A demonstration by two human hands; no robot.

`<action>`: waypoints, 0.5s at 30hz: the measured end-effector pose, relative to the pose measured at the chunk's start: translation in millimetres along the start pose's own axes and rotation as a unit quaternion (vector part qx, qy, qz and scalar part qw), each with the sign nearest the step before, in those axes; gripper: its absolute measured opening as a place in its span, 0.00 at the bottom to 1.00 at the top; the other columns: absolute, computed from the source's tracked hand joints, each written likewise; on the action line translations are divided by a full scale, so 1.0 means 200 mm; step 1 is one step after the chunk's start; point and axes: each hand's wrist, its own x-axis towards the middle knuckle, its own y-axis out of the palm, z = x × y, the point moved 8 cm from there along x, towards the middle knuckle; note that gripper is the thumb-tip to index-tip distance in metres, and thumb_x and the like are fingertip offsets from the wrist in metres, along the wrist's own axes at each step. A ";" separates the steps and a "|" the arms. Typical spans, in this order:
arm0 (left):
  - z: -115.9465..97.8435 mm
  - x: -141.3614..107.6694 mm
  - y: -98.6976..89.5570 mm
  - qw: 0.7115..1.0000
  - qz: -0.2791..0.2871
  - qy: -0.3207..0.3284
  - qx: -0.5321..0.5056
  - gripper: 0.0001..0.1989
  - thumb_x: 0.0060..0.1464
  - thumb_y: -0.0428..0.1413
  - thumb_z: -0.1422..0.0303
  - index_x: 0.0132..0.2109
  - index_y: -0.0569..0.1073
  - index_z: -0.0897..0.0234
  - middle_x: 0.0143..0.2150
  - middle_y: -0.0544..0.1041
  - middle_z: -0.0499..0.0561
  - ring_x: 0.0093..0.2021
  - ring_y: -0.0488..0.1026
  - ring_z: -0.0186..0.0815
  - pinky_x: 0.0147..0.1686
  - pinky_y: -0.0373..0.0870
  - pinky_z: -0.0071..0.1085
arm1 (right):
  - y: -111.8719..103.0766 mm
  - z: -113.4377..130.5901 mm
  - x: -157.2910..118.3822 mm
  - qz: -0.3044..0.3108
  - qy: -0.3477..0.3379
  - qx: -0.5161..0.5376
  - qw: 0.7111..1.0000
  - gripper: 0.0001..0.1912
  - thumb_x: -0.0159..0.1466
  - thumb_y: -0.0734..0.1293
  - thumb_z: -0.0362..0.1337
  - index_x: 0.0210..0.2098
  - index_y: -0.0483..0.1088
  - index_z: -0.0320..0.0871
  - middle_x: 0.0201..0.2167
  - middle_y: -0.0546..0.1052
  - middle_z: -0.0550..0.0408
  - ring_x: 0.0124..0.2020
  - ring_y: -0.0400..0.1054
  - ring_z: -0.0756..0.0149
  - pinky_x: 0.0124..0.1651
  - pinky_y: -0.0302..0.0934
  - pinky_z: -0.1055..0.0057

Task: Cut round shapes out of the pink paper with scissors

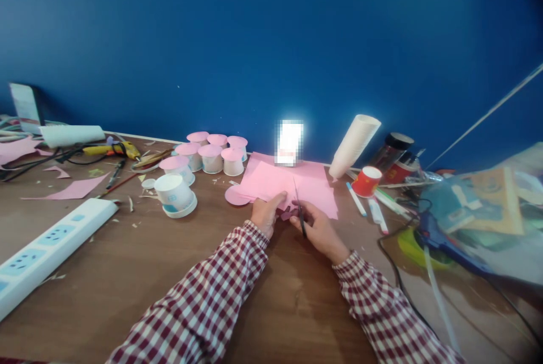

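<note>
Pink paper sheets lie at the centre of the brown table, against the blue wall. My left hand pinches the near edge of the pink paper between thumb and fingers. Dark-handled scissors are in my right hand, their blades pointing away from me over the paper. A small darker pink piece shows between my hands; whether it is attached to the sheet I cannot tell. A round pink piece lies left of my left hand.
Several paper cups with pink tops and a white cup stand left. Further left are a power strip and yellow glue gun. A cup stack, red cup, markers and blue glue gun are right.
</note>
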 end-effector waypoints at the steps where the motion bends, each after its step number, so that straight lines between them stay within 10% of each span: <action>1: 0.00 0.00 0.00 1.000 -0.001 0.000 0.000 0.16 0.33 0.68 0.69 0.30 0.74 0.73 0.25 0.76 0.52 0.24 0.73 0.35 0.23 0.71 0.31 | 0.00 0.00 0.00 -0.001 0.001 0.002 1.000 0.24 0.58 0.69 0.42 0.52 0.67 0.39 0.35 0.76 0.51 0.38 0.70 0.61 0.45 0.66 0.63; 15: 0.00 -0.03 0.01 0.999 -0.005 0.035 0.008 0.19 0.32 0.69 0.68 0.33 0.75 0.72 0.28 0.77 0.52 0.26 0.73 0.34 0.25 0.70 0.30 | 0.02 0.01 -0.01 -0.004 0.001 0.053 0.999 0.19 0.60 0.67 0.46 0.45 0.68 0.40 0.30 0.73 0.54 0.31 0.67 0.66 0.35 0.64 0.70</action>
